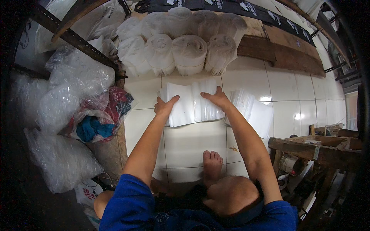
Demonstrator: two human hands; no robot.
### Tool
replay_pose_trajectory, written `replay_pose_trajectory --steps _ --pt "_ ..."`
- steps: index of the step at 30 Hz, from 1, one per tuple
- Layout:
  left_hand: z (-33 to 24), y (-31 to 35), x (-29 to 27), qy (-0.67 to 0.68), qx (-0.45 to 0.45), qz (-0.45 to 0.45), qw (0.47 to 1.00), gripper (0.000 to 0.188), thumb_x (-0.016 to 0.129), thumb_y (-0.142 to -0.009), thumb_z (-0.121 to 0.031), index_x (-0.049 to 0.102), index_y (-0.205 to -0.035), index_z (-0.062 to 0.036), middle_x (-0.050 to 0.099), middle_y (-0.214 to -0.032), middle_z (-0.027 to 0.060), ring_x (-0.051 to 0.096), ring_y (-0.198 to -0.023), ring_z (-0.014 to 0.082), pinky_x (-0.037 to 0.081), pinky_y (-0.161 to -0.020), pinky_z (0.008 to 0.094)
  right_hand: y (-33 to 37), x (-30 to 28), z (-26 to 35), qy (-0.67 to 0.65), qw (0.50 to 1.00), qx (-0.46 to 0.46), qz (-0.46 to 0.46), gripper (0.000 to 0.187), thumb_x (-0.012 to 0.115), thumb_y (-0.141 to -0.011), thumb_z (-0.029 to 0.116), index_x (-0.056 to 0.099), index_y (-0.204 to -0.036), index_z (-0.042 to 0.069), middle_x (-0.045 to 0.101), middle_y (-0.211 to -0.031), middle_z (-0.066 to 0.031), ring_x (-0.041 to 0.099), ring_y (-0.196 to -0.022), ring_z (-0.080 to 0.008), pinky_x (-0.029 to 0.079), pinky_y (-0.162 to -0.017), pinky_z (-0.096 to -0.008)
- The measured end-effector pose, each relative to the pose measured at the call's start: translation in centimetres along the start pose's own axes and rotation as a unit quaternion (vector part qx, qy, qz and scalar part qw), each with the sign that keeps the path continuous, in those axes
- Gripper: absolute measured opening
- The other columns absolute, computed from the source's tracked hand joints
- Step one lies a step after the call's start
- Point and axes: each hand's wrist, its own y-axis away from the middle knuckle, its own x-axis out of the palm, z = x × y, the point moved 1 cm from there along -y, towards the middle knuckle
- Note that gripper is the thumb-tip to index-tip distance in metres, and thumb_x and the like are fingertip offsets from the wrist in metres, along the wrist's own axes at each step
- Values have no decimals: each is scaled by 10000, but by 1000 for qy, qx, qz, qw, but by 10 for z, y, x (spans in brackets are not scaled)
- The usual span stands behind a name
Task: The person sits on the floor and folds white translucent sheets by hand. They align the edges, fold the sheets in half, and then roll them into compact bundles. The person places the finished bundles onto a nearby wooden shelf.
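Note:
On the white tiled floor before me lies a stack of white, translucent plastic sheets point(182, 107), slightly bent, with an overlapping section on its right half. My left hand point(165, 105) grips its left side, thumb on top and fingers curled round the edge. My right hand point(217, 98) clasps the far right part, thumb pressed on the top sheet; the other fingers are mostly hidden. A second, fanned stack of similar sheets point(257, 115) rests beside my right forearm. Beyond the held stack stand two rows of rolled-up translucent plastic bundles point(189, 56).
Clear plastic bags point(65, 161) are heaped at the left, one holding red and blue cloth point(94, 129). Yellow rubber bands point(233, 148) lie near my bare foot point(212, 165). A wooden frame point(308, 152) stands at the right, brown boards point(287, 57) at the back.

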Motion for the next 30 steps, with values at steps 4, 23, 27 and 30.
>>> replay_pose_trajectory --steps 4,23,27,30 --pt "-2 -1 -7 42 -5 39 998 1244 793 -708 -521 81 -1490 135 369 -1433 343 550 -1218 392 493 -992 429 5 1 6 -12 1000 -7 -8 1288 710 -637 748 185 -1516 -34 397 -1432 -345 417 -1350 -444 363 -1114 -441" --pt "-11 29 -3 108 48 83 989 1224 781 -712 -594 140 -1463 128 459 -1362 305 545 -1216 378 467 -1004 434 41 10 27 -3 991 -128 -33 1291 756 -679 639 66 -1547 -21 382 -1438 -372 476 -1305 -450 396 -1098 -404" --pt "-11 32 -2 73 58 48 994 1307 775 -662 -656 93 -1498 81 392 -1413 345 463 -1295 439 416 -1065 474 70 15 57 95 988 -115 -29 1209 735 -734 607 85 -1550 -3 423 -1368 -380 513 -1243 -476 440 -1047 -447" --pt "2 17 10 64 63 14 996 1332 755 -660 -693 66 -1517 58 305 -1456 369 391 -1345 465 391 -1086 484 88 22 74 136 981 -133 -25 1178 687 -754 646 91 -1562 31 389 -1379 -395 513 -1226 -495 459 -1018 -467"
